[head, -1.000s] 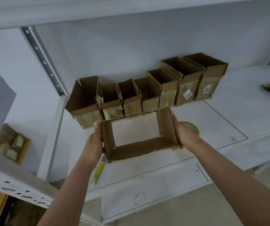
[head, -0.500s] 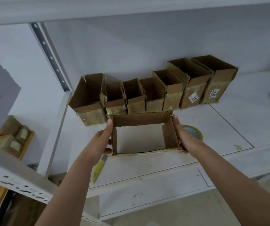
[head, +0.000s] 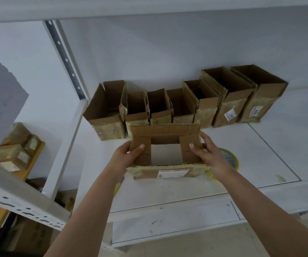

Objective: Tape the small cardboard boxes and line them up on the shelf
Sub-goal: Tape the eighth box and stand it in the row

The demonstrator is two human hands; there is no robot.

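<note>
Two hands, left hand and right hand, grip the unsealed box between them, thumbs folding its flaps. Seven boxes stand just beyond. Next I judge: reach the tape roll under my right wrist.

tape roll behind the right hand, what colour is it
Yellow; the tape roll shows only in the head view, partly hidden by the right hand.

Single head-worn wide-angle view, looking forward and down from just in front of a white shelf. Both forearms enter from the bottom edge, with the left hand and right hand near frame centre, close to the camera. The rear wall closes the upper field.
</note>
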